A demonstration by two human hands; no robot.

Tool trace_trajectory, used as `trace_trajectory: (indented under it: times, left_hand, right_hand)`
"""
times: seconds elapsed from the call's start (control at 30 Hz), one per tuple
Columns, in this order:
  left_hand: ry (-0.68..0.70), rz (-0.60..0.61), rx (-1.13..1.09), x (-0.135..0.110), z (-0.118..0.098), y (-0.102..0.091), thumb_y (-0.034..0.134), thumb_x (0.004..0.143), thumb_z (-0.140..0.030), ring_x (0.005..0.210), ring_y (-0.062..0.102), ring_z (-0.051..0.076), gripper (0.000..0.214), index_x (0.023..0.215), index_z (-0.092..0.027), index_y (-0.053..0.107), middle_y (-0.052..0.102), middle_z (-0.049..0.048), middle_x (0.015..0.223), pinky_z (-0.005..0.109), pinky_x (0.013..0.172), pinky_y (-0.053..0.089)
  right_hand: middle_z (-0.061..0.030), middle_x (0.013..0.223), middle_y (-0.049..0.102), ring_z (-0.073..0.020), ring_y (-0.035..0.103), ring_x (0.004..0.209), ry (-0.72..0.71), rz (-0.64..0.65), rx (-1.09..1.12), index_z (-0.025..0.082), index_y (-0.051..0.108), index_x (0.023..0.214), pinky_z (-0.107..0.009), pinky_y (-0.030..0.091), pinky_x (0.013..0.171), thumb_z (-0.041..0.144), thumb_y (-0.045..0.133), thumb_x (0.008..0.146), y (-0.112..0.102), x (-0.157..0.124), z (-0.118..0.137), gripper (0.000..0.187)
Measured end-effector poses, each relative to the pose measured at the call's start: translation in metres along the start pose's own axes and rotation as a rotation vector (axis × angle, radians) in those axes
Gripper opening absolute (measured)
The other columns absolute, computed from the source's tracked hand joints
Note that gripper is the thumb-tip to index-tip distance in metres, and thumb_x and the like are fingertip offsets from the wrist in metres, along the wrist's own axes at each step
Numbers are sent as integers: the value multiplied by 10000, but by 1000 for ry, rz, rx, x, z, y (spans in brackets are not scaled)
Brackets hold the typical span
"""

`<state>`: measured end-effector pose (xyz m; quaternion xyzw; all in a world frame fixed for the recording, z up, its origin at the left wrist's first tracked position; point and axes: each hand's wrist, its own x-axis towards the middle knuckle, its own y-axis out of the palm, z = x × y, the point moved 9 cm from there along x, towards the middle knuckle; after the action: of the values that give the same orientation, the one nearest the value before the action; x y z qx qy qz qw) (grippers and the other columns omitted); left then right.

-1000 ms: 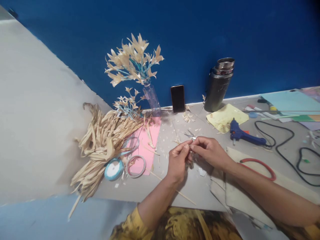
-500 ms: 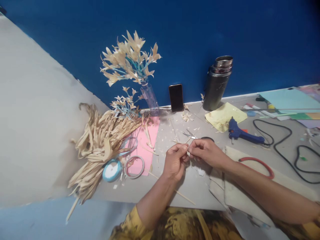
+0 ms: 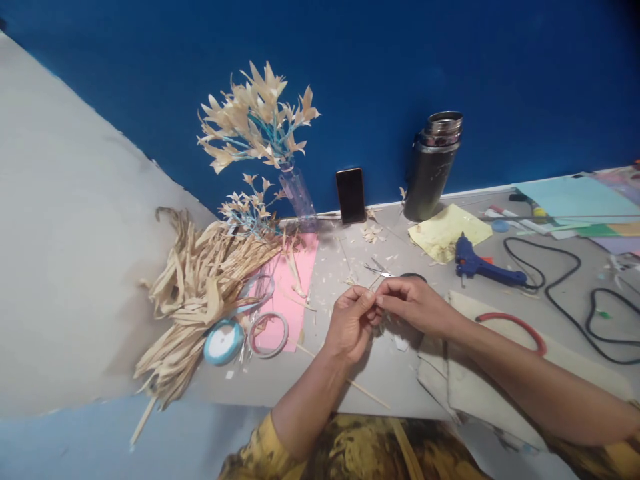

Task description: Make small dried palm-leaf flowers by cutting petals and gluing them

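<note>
My left hand [image 3: 351, 323] and my right hand [image 3: 413, 305] meet fingertip to fingertip above the grey work surface [image 3: 340, 360]. Both pinch one small pale piece between thumb and fingers; it is too small to name. Small scissors [image 3: 381, 270] lie on the surface just behind my hands. A thin wooden stick [image 3: 360, 391] lies under my left forearm. A heap of dried husk strips [image 3: 200, 287] sits to the left.
A vase of husk flowers [image 3: 260, 127], a phone [image 3: 351, 195] and a dark flask [image 3: 431, 167] stand against the blue wall. A blue glue gun [image 3: 480, 267] with black cable [image 3: 565, 280], pink paper [image 3: 290, 293], ribbon rolls [image 3: 223, 340], yellow paper [image 3: 445, 237] and a red ring [image 3: 515, 327] lie around.
My hands have shifted slightly left and down together and stay pinched on the same small piece. Nothing else on the surface has moved.
</note>
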<state>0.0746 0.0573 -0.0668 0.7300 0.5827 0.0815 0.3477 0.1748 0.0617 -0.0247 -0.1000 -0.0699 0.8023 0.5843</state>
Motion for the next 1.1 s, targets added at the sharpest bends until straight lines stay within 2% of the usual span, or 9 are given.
trace_trajectory:
  times: [0.1,0.23,0.33,0.43,0.53,0.67,0.83,0.97,1.1]
  left_hand:
    - [34,-17,150,-1,-5,-2,843,670,-351,505,454,73,307,702,-155,609,552,-25,573,209,518,331]
    - [214,-110,481,-5,-23,-7,756,740,-270,530,457,85,151,727,-164,649,569,-18,604,225,540,350]
    - [280,-100,623,-8,-27,-3,679,817,-281,556,486,105,134,742,-177,639,560,-17,590,236,571,385]
    - [254,-110,581,-8,-25,-6,615,882,-364,563,523,122,183,872,-186,655,596,-4,620,248,580,418]
    - [285,-107,537,-8,-30,-7,571,915,-458,598,556,134,311,969,-173,683,635,31,689,260,598,438]
    - [284,-36,668,-10,-31,1,469,961,-522,595,541,141,450,868,-149,702,610,43,642,265,595,423]
    - [351,-38,844,-14,-34,6,434,977,-519,618,512,138,477,731,-166,638,570,28,649,260,604,398]
    - [254,-15,794,-11,-26,5,431,968,-543,568,485,130,470,702,-181,569,534,9,617,258,564,389]
    - [305,-18,773,-12,-31,7,499,950,-480,571,466,124,380,702,-195,542,501,-17,604,252,572,381]
  right_hand:
    - [14,644,650,-133,543,598,-2,-36,-76,186,661,729,-248,393,581,319,565,843,-11,-1,3,200]
    - [26,618,608,-132,527,589,-9,-90,-159,193,652,717,-249,379,587,302,536,846,-23,-2,8,205]
    - [24,607,598,-137,531,586,-34,-97,-214,194,654,720,-252,376,590,295,501,854,-25,-3,12,227]
    - [18,617,609,-142,539,597,-67,-109,-292,194,647,719,-254,375,600,277,485,846,-25,-4,13,222]
    - [12,631,620,-143,535,604,-120,-125,-384,195,614,702,-254,363,604,268,482,839,-24,-4,15,203]
    - [9,620,605,-138,509,589,-206,-139,-511,197,596,689,-255,327,593,249,484,845,-20,-5,18,199]
    - [6,619,588,-137,492,592,-280,-128,-609,198,581,678,-261,298,597,231,489,840,-15,-6,22,189]
    - [3,630,598,-137,504,598,-291,-129,-619,198,586,683,-259,300,603,231,490,853,-14,-7,24,198]
    - [5,632,618,-138,524,603,-269,-124,-580,198,608,696,-257,314,607,253,497,868,-14,-6,23,212]
